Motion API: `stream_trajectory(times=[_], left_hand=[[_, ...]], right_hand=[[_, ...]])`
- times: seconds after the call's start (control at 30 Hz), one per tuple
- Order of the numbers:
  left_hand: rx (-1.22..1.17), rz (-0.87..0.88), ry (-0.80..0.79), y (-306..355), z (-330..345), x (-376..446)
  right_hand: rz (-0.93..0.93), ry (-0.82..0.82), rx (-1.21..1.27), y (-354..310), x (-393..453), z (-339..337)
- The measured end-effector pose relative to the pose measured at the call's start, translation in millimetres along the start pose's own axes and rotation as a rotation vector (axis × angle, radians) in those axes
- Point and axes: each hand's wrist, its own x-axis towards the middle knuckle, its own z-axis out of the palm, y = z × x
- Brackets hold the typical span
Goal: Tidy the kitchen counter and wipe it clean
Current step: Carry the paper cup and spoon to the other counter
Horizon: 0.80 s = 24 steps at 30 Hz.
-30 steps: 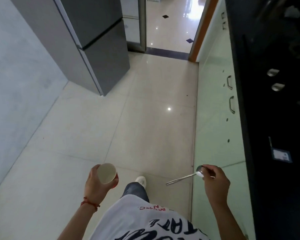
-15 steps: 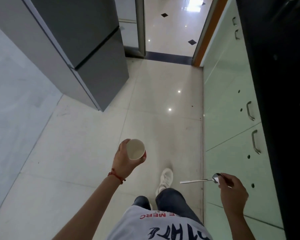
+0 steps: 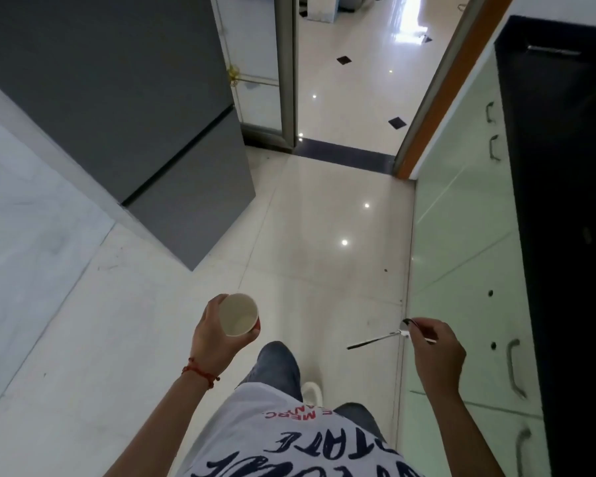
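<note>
Mid-tidy. Left hand (image 3: 211,333) wraps an empty cup (image 3: 239,314); right hand (image 3: 436,352) pinches a spoon (image 3: 379,340) at its bowl. Both carried over the floor (image 3: 324,215), beside the table (image 3: 565,201). Putting away and wiping apparently remain.

Bright doorway daylight glares off floor (image 3: 324,235); edges warped.

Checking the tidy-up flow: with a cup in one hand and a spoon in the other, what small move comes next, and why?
Probably keep walking toward the doorway to drop both off. The left hand grips a paper cup that looks empty, the right hand pinches the spoon, so neither hand is free to wipe the dark counter.
</note>
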Motion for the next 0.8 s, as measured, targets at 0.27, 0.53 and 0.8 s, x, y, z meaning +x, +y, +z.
stream_trajectory(times=[0.27, 0.53, 0.8], left_hand=[[-0.017, -0.076, -0.018, 49.7, 23.5, 157.1], [0.011, 0.128, -0.161, 167.3, 54.8, 342.6], [0.022, 0.364, -0.196, 297.3, 127.0, 487.7]], right_hand=[[0.043, 0.036, 0.029, -48.3, 147.5, 64.4], [0.139, 0.143, 0.061, -99.0, 274.8, 91.5], [0.244, 0.267, 0.151, -124.5, 398.7, 95.0]])
